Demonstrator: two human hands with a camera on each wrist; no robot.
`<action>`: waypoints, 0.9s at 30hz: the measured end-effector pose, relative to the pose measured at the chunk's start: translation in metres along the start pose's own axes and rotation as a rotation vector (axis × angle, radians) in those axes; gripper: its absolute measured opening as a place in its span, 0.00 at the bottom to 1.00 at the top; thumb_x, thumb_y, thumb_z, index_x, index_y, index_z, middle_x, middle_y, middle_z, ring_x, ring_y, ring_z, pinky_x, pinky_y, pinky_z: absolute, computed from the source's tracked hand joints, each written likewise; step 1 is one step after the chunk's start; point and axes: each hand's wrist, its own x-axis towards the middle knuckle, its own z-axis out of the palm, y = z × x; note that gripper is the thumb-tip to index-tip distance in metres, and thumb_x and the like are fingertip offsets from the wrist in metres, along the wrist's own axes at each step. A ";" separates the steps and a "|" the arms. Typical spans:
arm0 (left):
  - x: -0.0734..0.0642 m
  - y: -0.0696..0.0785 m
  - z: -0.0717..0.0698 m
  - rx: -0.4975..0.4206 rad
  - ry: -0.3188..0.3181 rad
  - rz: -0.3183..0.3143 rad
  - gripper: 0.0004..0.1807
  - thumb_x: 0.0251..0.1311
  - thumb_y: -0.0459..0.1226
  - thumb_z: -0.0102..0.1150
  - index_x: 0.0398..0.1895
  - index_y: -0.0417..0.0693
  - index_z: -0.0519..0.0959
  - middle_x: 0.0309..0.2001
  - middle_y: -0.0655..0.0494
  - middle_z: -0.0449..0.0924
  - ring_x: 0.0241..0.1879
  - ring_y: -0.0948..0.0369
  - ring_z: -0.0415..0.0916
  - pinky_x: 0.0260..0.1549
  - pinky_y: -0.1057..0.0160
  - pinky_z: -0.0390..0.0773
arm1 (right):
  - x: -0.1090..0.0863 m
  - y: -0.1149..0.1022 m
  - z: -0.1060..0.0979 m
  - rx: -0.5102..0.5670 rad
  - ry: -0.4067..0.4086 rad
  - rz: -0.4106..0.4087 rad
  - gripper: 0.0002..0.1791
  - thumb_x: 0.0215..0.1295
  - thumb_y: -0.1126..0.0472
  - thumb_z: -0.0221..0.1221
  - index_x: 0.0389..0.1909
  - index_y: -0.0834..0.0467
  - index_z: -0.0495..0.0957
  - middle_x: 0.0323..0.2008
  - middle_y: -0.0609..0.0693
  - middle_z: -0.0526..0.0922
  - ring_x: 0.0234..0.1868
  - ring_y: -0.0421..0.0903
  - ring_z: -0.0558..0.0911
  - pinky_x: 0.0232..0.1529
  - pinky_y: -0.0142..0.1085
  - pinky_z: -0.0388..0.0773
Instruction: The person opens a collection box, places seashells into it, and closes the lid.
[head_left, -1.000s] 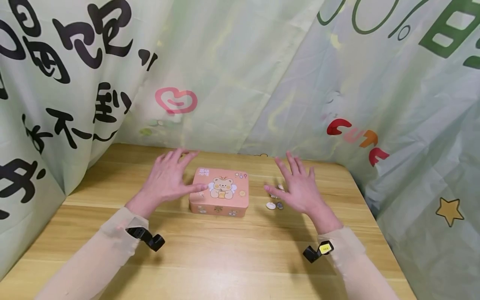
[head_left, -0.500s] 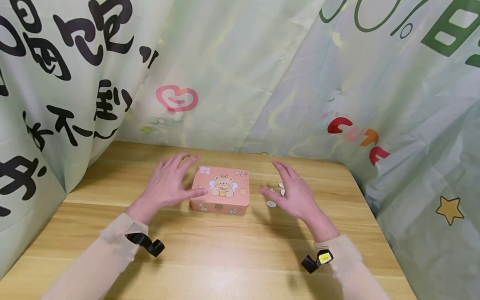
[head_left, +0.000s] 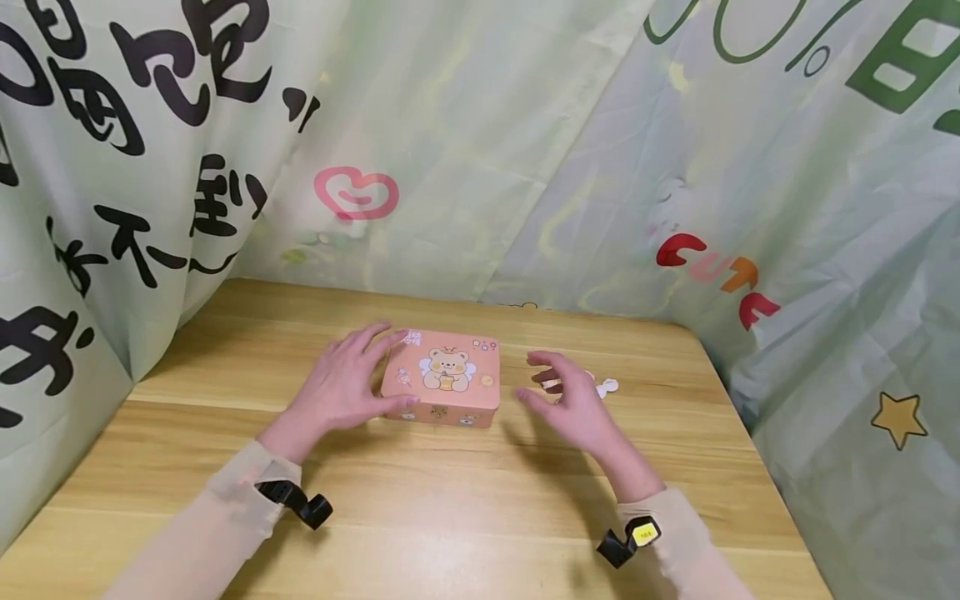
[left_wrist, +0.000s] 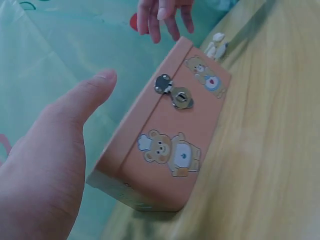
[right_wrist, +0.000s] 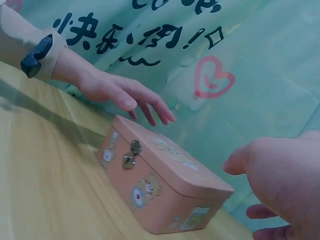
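Pieces (head_left: 608, 387) half lost behind the right hand (head_left: 573, 408) in the head view, too small to identify or count; from the left wrist, blurred and partly behind the box (head_left: 441, 377). Left hand (head_left: 337, 383) hides some of the box's left edge; lid shut, inside unseen. Sleeves (head_left: 195, 517) and counter (head_left: 450, 525) run off the head view's bottom, lettering (head_left: 243, 92) off its top.

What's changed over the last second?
The right hand moved left toward the pink box and lower in the head view, its spread fingers now bent. The left hand also dropped slightly. Nothing was gripped or released; the box stayed shut and in place.
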 end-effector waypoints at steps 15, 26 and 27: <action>-0.013 0.007 0.021 -0.069 0.014 0.010 0.58 0.55 0.79 0.58 0.84 0.60 0.62 0.84 0.51 0.52 0.77 0.41 0.58 0.60 0.29 0.70 | -0.020 -0.004 0.033 0.124 -0.105 0.000 0.07 0.66 0.70 0.71 0.43 0.63 0.86 0.35 0.49 0.88 0.36 0.48 0.85 0.41 0.41 0.85; -0.017 0.008 0.030 -0.142 -0.006 -0.007 0.57 0.57 0.74 0.64 0.86 0.64 0.58 0.86 0.55 0.43 0.79 0.42 0.55 0.60 0.32 0.72 | -0.024 -0.003 0.056 0.214 -0.219 -0.006 0.08 0.70 0.69 0.68 0.47 0.68 0.87 0.39 0.59 0.90 0.37 0.58 0.88 0.39 0.37 0.85; -0.017 0.008 0.031 -0.148 -0.007 -0.008 0.57 0.57 0.74 0.63 0.86 0.65 0.58 0.86 0.56 0.43 0.79 0.42 0.55 0.60 0.32 0.72 | -0.025 -0.003 0.057 0.209 -0.232 0.000 0.09 0.71 0.68 0.68 0.47 0.68 0.87 0.39 0.57 0.90 0.37 0.56 0.89 0.40 0.37 0.85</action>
